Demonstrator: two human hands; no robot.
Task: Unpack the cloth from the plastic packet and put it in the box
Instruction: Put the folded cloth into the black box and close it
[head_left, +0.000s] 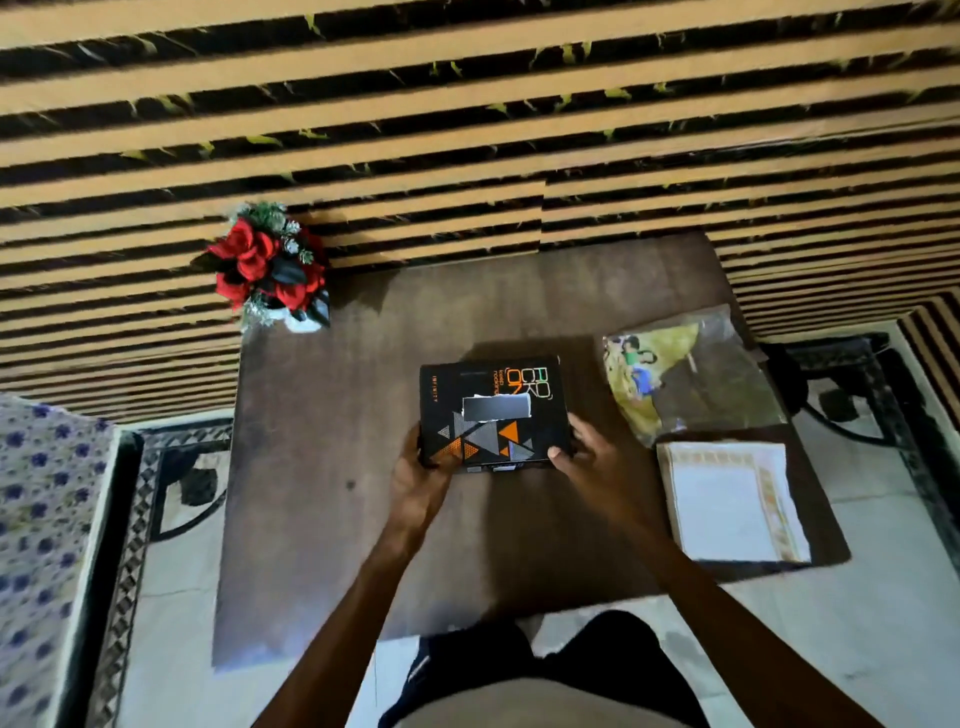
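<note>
Both closed around the black box (491, 413) at tabletop (322, 467) centre: left hand (421, 467) at its 7 o'clock corner, right hand (584, 449) at 5. Lid apparently shut. Folded cloth (732, 501) lying at 3 o'clock, already unpacked; plastic packet (691, 371) at 2. Boxing remains, probably.

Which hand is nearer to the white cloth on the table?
The right hand. It holds the box's right edge, on the side facing the white cloth. The left hand holds the box's left edge, farther away.
</note>
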